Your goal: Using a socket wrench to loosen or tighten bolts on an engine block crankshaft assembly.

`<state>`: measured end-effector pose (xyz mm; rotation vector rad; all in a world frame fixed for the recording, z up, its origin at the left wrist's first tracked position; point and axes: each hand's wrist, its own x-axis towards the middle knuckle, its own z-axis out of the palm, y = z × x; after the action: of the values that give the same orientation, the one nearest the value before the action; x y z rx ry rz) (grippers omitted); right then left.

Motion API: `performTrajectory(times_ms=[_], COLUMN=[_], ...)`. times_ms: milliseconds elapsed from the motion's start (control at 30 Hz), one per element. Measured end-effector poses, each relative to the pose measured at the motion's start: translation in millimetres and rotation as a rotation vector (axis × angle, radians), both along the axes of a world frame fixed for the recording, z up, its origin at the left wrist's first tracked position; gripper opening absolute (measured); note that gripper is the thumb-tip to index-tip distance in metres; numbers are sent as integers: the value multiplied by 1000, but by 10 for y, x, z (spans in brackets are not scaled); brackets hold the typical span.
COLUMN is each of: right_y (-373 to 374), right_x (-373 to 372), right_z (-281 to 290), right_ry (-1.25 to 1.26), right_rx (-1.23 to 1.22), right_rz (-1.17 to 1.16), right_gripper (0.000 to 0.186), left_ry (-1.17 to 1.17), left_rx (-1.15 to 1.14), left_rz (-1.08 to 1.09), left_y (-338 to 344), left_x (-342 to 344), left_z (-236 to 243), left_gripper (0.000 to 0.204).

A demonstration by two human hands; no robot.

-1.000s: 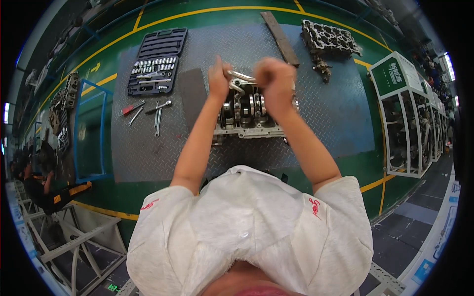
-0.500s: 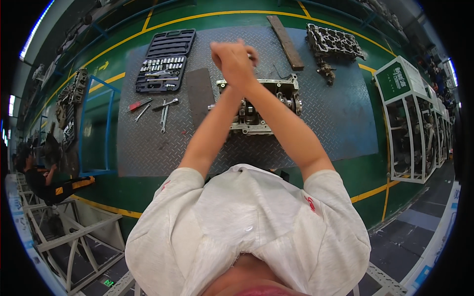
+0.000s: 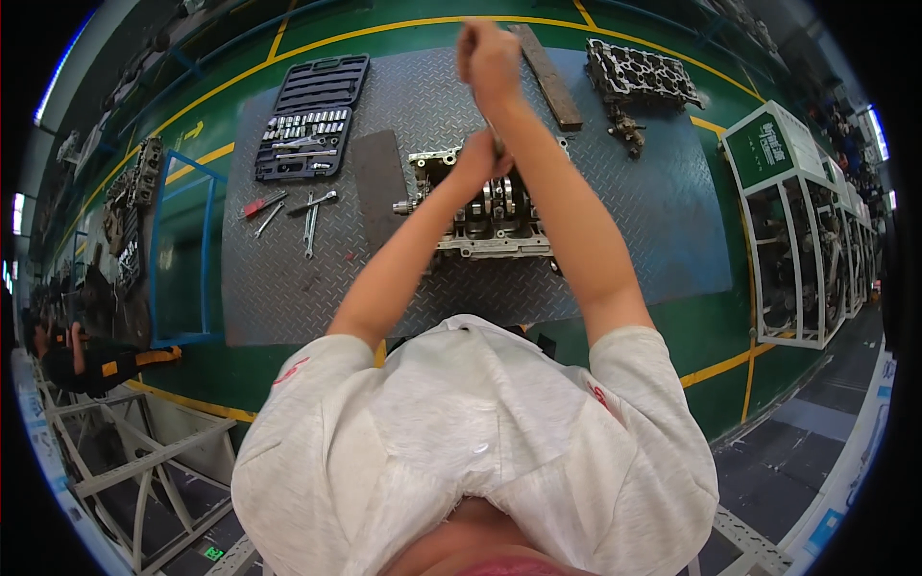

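Observation:
An engine block [image 3: 489, 247] with its crankshaft exposed lies on a metal plate in front of me. My right hand [image 3: 488, 60] is raised beyond the block, fingers closed on a metal wrench, mostly hidden behind my hand and forearm. My left hand [image 3: 478, 154] is closed round the lower part of that wrench, over the block. What the wrench's end sits on is hidden. Left of the block lie a dark flat board [image 3: 376, 182], some loose wrenches [image 3: 309, 230] and an open socket case [image 3: 303, 134].
The diamond-pattern plate [image 3: 663, 230] rests on a green floor. A cylinder head [image 3: 639, 69] and a long wooden plank [image 3: 545, 77] lie at the back right. A white caged unit [image 3: 788, 259] is at right, a blue frame [image 3: 182, 338] at left, with another person [image 3: 67, 355] beyond.
From being close together over the block, my hands have drawn apart along the wrench: the right has swung up and forward, the left is lower, near the crankshaft.

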<state>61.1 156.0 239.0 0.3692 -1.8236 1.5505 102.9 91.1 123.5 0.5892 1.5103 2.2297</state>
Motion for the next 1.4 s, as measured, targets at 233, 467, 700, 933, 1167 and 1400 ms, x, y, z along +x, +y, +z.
performTrajectory(times_ms=[233,467,700,933,1167,1400], right_y=[-583,-386,-256,-371,-334,-447], right_x=[272,252,256,385,598,625], right_z=[46,125,196,398,538,442], right_ry=[296,-47,-219,5,-200,-199], right_rx=[-31,-146,-436,-282,-403,-385], right_rz=[-73,154,252,41,208,159], right_gripper=[39,41,39,39,42,43], left_ry=[343,229,158,-84,-143,-141], left_rx=[-186,-307,-308,-103,-11,4], left_rz=[556,57,-13,-89,-231,-223], left_y=[-241,-263,-188,-246,-677,-823], left_x=[-867,265,181,337,698,716], left_z=[231,114,157,365,632,545], left_gripper=[45,20,29,44,49,48])
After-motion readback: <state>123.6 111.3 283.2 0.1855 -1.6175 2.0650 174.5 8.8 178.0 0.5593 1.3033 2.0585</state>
